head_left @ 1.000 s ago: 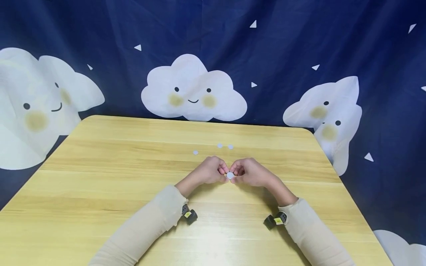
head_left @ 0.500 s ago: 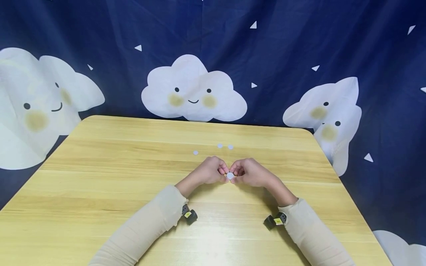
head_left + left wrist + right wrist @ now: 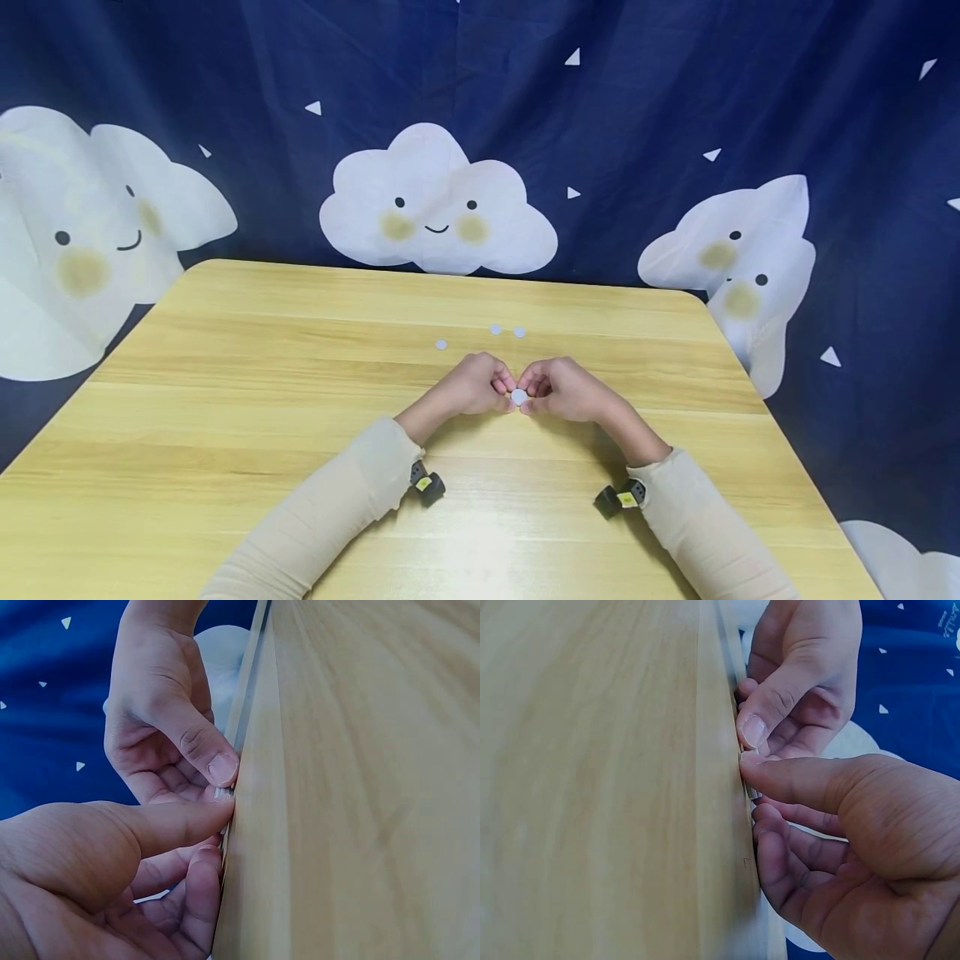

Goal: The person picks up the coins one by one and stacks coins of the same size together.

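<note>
In the head view my left hand (image 3: 476,385) and right hand (image 3: 564,389) meet near the middle of the wooden table. Between their curled fingers and thumbs they pinch a small pile of white round discs (image 3: 519,397) from both sides, low at the tabletop. Seen edge-on in the left wrist view, the pile (image 3: 223,793) shows thin layers; fingertips cover most of it. The right wrist view gives a sliver of the same pile (image 3: 754,793) beside the thumb. What the discs are made of I cannot tell.
Beyond the hands, three loose white discs lie flat on the table (image 3: 262,417): a left disc (image 3: 441,345), a middle disc (image 3: 495,330) and a right disc (image 3: 520,332). A dark blue curtain (image 3: 630,108) with cloud prints hangs behind the table's far edge.
</note>
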### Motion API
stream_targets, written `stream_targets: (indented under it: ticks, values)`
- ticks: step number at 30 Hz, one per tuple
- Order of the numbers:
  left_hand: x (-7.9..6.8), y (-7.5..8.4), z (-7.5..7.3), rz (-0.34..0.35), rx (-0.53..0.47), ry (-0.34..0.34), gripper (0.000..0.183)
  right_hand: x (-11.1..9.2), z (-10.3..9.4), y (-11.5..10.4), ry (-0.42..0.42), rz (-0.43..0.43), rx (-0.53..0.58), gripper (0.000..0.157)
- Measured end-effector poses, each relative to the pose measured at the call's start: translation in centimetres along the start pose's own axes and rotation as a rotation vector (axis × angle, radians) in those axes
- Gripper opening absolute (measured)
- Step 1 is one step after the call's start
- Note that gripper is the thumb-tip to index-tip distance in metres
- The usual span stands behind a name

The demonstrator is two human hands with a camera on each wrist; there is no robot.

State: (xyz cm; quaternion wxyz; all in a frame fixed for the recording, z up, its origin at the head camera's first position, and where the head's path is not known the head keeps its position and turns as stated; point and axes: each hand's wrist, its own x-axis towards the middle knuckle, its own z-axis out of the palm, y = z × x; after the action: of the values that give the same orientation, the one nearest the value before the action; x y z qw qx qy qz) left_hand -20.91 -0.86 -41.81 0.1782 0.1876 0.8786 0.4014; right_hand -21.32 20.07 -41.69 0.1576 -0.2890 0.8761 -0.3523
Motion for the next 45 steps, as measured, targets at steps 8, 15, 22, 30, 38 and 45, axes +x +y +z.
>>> stream_targets:
  ticks: [8,15,22,30,38,45]
  values:
    - [-0.1,-0.1,-0.1,-0.003,-0.002,0.001,0.019,0.0,0.0,-0.2,0.001,0.006,-0.013,0.019]
    - [0.0,0.0,0.0,-0.005,-0.012,-0.006,0.019,-0.3,-0.4,-0.3,-0.01,-0.017,-0.017,0.022]
    - [0.3,-0.2,0.1,0.013,-0.001,-0.007,0.019,-0.7,-1.2,-0.2,-0.048,-0.035,-0.014,0.028]
    - [0.1,-0.2,0.1,0.01,0.007,-0.002,0.02,-0.3,-2.2,-0.2,-0.06,-0.062,-0.052,0.026]
    - [0.1,-0.3,0.0,0.002,-0.003,-0.006,0.02,1.6,-3.8,-0.3,0.007,-0.053,-0.099,0.02]
    - [0.0,-0.2,-0.1,-0.005,-0.005,-0.004,0.02,4.3,-4.9,0.4,0.067,-0.038,-0.166,0.014]
